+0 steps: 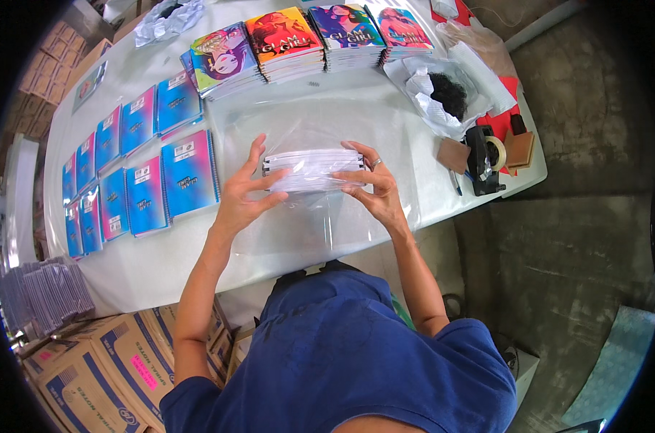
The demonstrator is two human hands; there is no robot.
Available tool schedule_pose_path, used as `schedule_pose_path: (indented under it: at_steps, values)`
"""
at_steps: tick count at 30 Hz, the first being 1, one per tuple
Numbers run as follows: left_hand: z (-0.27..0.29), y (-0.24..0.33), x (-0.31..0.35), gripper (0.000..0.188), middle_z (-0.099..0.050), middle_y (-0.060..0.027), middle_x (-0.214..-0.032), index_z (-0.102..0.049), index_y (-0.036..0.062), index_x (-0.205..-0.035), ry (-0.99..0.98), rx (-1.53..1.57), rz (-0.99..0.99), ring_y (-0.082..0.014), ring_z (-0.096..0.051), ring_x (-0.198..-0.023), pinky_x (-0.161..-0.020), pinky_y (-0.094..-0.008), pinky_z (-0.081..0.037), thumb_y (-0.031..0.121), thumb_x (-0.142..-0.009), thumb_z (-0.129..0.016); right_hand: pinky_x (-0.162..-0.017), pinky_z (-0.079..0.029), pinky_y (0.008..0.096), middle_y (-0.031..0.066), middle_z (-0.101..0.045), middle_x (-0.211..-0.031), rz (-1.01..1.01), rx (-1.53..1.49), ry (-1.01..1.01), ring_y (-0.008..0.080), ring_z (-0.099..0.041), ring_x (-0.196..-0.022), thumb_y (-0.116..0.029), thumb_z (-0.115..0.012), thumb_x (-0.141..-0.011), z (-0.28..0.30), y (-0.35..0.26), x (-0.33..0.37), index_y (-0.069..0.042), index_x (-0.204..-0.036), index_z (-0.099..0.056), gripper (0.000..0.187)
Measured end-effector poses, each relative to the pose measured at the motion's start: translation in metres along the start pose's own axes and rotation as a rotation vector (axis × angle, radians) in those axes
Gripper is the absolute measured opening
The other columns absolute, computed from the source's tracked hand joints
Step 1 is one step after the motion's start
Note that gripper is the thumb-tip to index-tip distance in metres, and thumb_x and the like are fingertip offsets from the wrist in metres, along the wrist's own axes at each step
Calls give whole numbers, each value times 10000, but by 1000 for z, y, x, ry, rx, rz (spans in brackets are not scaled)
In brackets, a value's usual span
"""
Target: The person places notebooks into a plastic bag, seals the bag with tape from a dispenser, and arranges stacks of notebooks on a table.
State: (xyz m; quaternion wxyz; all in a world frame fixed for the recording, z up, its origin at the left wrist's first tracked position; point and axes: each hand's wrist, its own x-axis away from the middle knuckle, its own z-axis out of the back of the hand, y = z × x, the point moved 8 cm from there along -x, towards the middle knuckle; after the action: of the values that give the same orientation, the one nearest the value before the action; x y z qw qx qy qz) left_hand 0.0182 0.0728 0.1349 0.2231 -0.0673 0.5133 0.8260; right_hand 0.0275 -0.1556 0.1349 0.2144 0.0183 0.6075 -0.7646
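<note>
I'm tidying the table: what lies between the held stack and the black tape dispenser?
The head view shows the right hand on the stack, then tabletop, a brown square and a pen.

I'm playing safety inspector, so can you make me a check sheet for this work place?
Surface: white table with clear plastic film on it
Job's things: notebook stack in hand; blue-pink notebooks at left; colourful notebook stacks at far side
Clutter: tape dispenser, pen, crumpled paper at right
Hands: left hand and right hand hold the notebook stack's ends
Cables: dark loop beside the person, maybe one; cannot tell
Surroundings: cardboard boxes at lower left
</note>
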Motion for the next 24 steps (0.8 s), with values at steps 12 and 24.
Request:
schedule_pose_path:
  at_steps: [12, 24]
  values:
    - [4, 17, -17, 462, -286, -123, -1525, -697, 183, -1131, -85, -23, 7, -306, -406, -1334, -1066, -356, -361, 219, -685, -816, -933, -432, 421, 127, -497, -1329, 144, 365, 95, 312, -479, -1189, -171, -820, -675, -6, -31, -9, -93, -872, -683, 252]
    - [-2, -1, -21, 375, -348, -116, -1496, -717, 183, -1093, -186, -8, 20, -293, -477, -1280, -1015, -357, -408, 217, -725, -785, -851, -457, 370, 85, -619, -1134, -105, 41, 36, 244, -576, -1044, -143, -794, -708, -2, -9, -17, -99, -824, -722, 143]
